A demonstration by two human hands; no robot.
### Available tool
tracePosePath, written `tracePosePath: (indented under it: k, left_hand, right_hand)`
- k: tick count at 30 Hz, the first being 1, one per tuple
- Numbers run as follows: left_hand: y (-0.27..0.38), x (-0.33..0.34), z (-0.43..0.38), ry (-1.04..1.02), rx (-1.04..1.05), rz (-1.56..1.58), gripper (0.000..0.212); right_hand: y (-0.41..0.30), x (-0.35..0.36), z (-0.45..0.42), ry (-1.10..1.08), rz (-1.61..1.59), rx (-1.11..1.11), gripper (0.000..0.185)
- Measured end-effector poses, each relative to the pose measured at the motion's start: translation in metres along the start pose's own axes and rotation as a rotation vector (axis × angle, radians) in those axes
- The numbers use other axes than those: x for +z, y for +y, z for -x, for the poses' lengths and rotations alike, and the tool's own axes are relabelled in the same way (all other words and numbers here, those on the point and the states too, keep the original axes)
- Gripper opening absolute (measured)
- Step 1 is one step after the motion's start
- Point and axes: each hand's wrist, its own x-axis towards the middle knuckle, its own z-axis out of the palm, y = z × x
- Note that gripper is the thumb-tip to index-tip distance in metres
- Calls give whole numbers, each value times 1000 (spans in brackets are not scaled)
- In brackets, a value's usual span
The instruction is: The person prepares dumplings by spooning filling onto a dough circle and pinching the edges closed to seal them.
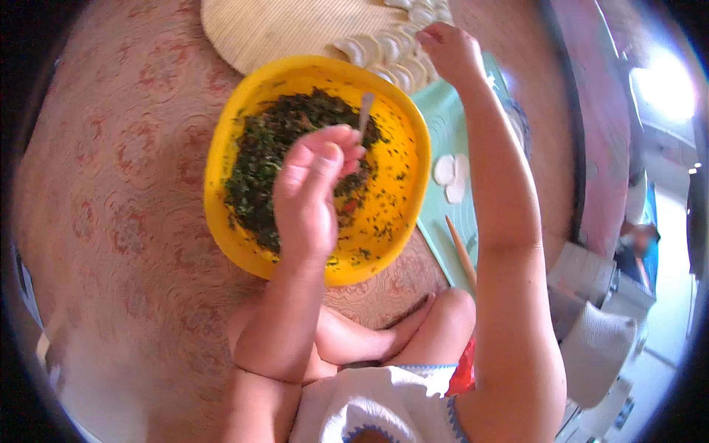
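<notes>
A yellow plastic basin (412,221) stands before me, holding chopped dark-green filling (257,166). My left hand (313,188) hovers over it with curled fingers and the palm partly turned up; no object shows in it. The metal handle of a utensil (366,108) rises from the filling just beyond those fingertips. Stretched forward, my right hand (451,52) is at the edge of the rows of folded dumplings (396,50) on a round woven mat (266,27). Its fingertips are pinched together, and whether they hold anything cannot be told.
On a green pastry mat (437,116), right of the basin, lie several round dough wrappers (455,177) and a tapered wooden rolling pin (461,249). My crossed legs (388,338) are close to the basin. A patterned floor covering (133,194) spreads around. Another person (640,249) appears at far right.
</notes>
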Motion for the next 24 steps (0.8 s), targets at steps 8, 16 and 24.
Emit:
tracePosePath:
  k: [8, 16, 24]
  left_hand:
    - [-9, -3, -1, 102, 37, -159, 18]
    - [-5, 1, 4, -44, 274, -1259, 15]
    - [-6, -5, 8, -266, 597, -1816, 7]
  right_hand:
    - [121, 10, 135, -261, -103, 316, 28]
    - [165, 25, 200, -77, 5, 435, 37]
    - [182, 35, 202, -177, -61, 682, 40]
